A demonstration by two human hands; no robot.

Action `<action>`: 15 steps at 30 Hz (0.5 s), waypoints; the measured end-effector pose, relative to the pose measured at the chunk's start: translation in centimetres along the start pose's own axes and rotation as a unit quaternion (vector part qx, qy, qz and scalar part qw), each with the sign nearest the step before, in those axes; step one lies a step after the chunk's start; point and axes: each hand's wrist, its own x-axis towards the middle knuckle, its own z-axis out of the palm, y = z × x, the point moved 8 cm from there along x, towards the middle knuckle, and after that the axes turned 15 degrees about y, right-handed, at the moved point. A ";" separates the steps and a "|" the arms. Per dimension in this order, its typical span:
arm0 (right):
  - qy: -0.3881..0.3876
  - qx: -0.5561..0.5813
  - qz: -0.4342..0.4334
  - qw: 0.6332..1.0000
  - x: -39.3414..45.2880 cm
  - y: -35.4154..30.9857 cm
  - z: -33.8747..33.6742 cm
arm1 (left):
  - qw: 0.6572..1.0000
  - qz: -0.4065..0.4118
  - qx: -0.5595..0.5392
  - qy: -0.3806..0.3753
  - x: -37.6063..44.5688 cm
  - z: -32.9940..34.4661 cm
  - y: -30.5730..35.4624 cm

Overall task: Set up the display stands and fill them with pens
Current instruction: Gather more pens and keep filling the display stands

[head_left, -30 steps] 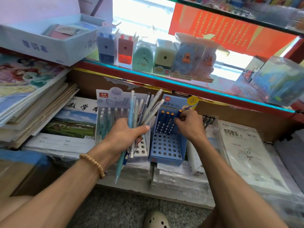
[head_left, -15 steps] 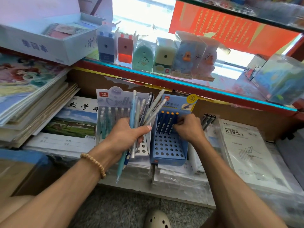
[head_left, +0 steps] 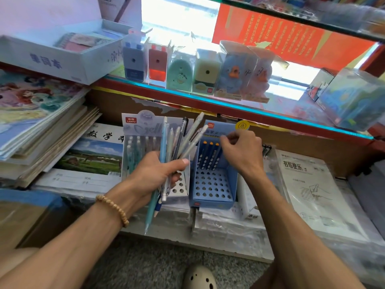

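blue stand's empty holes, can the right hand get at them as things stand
Probably yes. The right hand hovers over the back row of the blue stand, whose front holes lie open from above with nothing over them. The left hand, gripping the bunch of pens, stays off to the side.

I see two display stands side by side below the glass shelf (head_left: 229,105): the left stand (head_left: 143,130) and, just right of it, the right stand (head_left: 212,190). My left hand (head_left: 154,174) holds a pen bundle (head_left: 175,142) before the left stand. My right hand (head_left: 243,151) hovers over the right stand's back-row pens (head_left: 210,155). Stacked books (head_left: 41,126) lie left.
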 end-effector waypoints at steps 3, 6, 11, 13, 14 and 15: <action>-0.122 0.220 0.099 0.963 -1.7 -2.9 0.0 | 1.000 0.001 0.003 0.004 0.0 -0.3 -0.1; -0.210 0.271 0.143 0.928 -3.7 -4.0 1.1 | 1.000 0.008 0.014 -0.004 -0.2 -0.1 -0.1; -0.239 0.365 0.202 0.877 -4.0 -4.8 2.0 | 0.999 -0.011 -0.027 0.016 -0.7 -0.8 -0.1; -0.244 0.416 0.223 0.847 -3.7 -5.5 2.0 | 0.996 -0.035 -0.079 0.036 -0.8 -2.0 0.1; -0.253 0.435 0.228 0.834 -3.6 -6.1 2.1 | 0.993 -0.040 -0.098 0.050 -0.8 -2.8 0.1; -0.262 0.446 0.229 0.825 -3.6 -6.7 2.3 | 0.991 -0.040 -0.109 0.062 -0.8 -3.6 0.3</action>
